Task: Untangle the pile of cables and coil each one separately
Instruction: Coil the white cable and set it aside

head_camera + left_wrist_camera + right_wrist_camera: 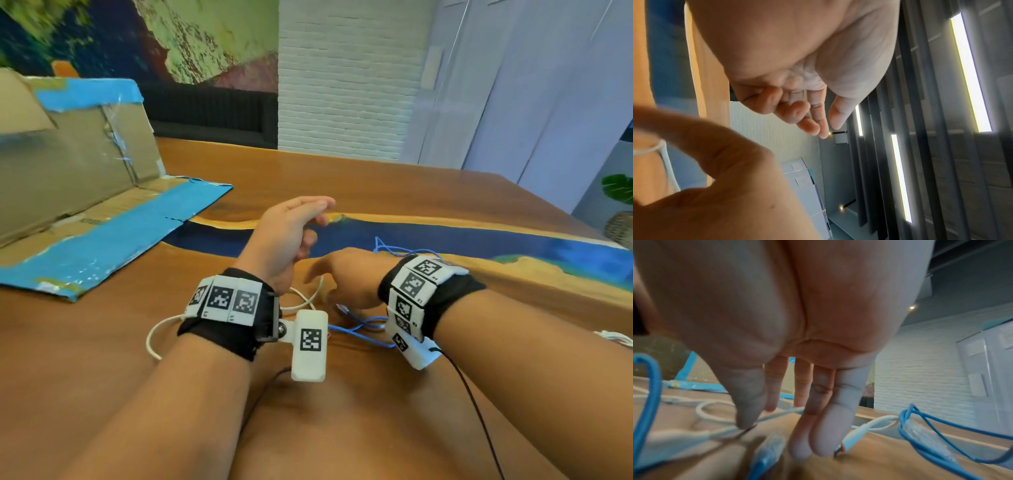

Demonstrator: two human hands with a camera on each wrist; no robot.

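On the wooden table (376,178) a thin blue cable (363,325) and a white cable (308,301) lie tangled beneath my wrists. My right hand (342,274) reaches palm-down into the tangle. In the right wrist view its straight fingers (818,434) touch the tabletop between a blue cable plug (768,451) and a white connector (859,433). The thumb tip rests by the white cable (715,417). My left hand (315,219) hovers above the table with relaxed fingers (813,120) and holds nothing.
An opened cardboard box (78,161) with blue tape lies at the left. More blue cable (394,248) loops beyond my right wrist, over the table's dark blue strip (479,240). Another white cable (613,337) lies at the right edge. A black wire (479,411) trails from my right wristband.
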